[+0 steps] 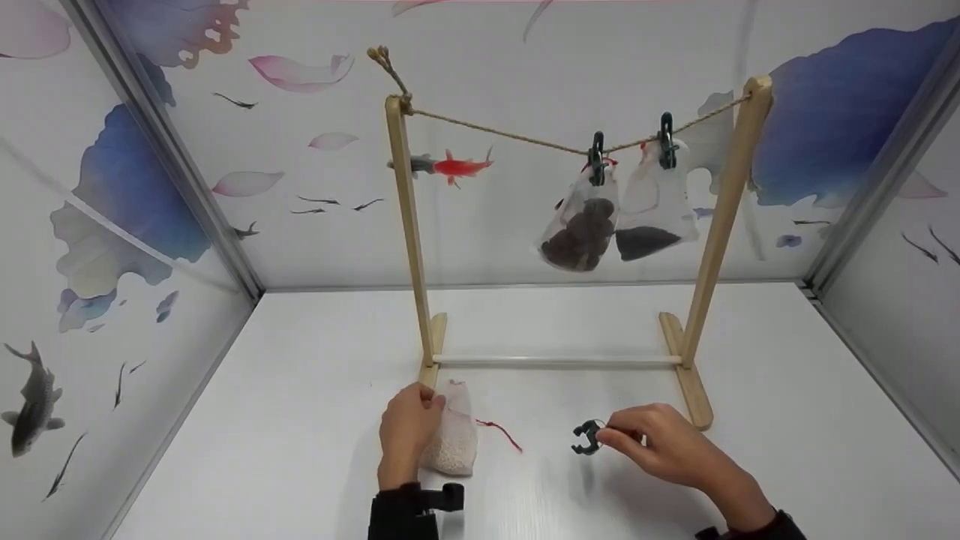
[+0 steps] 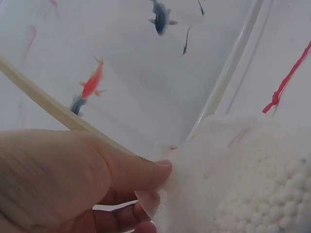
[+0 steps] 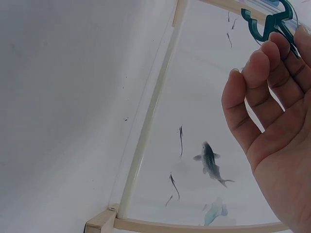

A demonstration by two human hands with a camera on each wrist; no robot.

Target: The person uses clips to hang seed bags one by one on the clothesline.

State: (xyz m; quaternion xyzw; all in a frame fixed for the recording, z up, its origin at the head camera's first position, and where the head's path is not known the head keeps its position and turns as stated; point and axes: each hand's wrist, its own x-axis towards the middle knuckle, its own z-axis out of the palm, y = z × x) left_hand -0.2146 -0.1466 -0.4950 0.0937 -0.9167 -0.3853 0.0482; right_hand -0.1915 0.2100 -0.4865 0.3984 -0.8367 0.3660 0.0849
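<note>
My left hand pinches the upper edge of a white mesh drawstring bag between thumb and fingers. Small white beads or pellets fill the bag's lower part, and its red drawstring trails off to the right. To the right, my right hand pinches a dark green plastic clip just above the table. In the right wrist view the clip shows curved jaws spread apart, with thumb and fingertips at its handle end.
A wooden stand carries a rope between two posts. Two clips hold mesh bags on it, one with brown lumps, the other with dark fine contents. A white rod joins the stand's feet.
</note>
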